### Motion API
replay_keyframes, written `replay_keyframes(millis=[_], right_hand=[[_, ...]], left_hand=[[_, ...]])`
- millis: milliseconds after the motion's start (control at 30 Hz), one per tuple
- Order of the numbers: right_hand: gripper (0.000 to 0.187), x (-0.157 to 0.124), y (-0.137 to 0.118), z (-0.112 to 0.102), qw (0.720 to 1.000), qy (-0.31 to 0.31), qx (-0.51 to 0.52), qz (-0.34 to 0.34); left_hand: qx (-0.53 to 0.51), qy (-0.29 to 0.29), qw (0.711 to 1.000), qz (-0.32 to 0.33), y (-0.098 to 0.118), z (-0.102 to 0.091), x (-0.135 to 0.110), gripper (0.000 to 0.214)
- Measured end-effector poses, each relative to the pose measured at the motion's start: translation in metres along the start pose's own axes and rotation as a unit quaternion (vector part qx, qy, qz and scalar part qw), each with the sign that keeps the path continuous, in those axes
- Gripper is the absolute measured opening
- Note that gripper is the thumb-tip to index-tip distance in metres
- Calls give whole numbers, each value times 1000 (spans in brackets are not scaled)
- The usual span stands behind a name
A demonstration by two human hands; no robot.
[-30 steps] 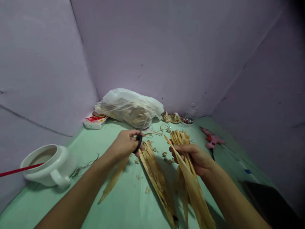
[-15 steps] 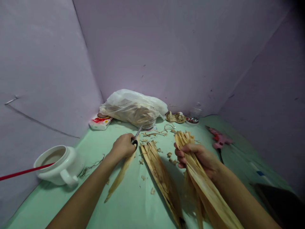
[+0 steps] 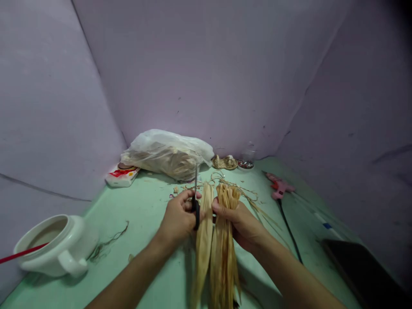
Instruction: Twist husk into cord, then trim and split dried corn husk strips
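Note:
My left hand [image 3: 178, 216] is closed on black-handled scissors [image 3: 197, 208], whose blade points away from me. Against its fingers hangs a pale dried husk [image 3: 203, 244], long and flat; whether the fingers also pinch it I cannot tell. Close on the right, my right hand [image 3: 246, 223] grips a bundle of dried husks [image 3: 223, 253] near its top, with the thumb across the front. The bundle's long ends hang down towards me. A narrow gap separates the single husk from the bundle.
A plastic bag [image 3: 170, 152] of dried material lies against the back wall. A white teapot [image 3: 61, 244] stands left, a pink glue gun [image 3: 279, 185] with a cord right, and a dark flat object [image 3: 360, 270] front right. Fibre scraps [image 3: 222, 178] litter the table [image 3: 144, 214].
My hands have come together in the middle. The single husk, previously under my left hand, is now upright beside the bundle. The husks lying mid-table are no longer seen there. The view has shifted right.

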State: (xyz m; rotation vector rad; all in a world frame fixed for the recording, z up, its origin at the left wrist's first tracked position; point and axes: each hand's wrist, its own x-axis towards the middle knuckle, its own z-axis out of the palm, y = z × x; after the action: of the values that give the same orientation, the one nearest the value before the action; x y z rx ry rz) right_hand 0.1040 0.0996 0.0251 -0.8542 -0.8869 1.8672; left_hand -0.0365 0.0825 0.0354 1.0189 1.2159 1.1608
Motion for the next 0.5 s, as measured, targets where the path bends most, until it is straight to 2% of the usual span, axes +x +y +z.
replay_keyframes(millis=[100, 200, 333, 500], right_hand=[[33, -1, 2, 3, 1000, 15, -8, 10], [27, 0, -3, -1, 999, 30, -19, 19], [23, 3, -25, -21, 996, 26, -1, 88], [26, 6, -47, -44, 995, 78, 8, 55]], left_hand=[[13, 6, 1000, 22, -5, 14, -6, 39], [33, -27, 999, 23, -3, 14, -10, 36], [89, -52, 995, 12, 11, -2, -9, 41], [121, -171, 978, -20, 20, -21, -4, 35]])
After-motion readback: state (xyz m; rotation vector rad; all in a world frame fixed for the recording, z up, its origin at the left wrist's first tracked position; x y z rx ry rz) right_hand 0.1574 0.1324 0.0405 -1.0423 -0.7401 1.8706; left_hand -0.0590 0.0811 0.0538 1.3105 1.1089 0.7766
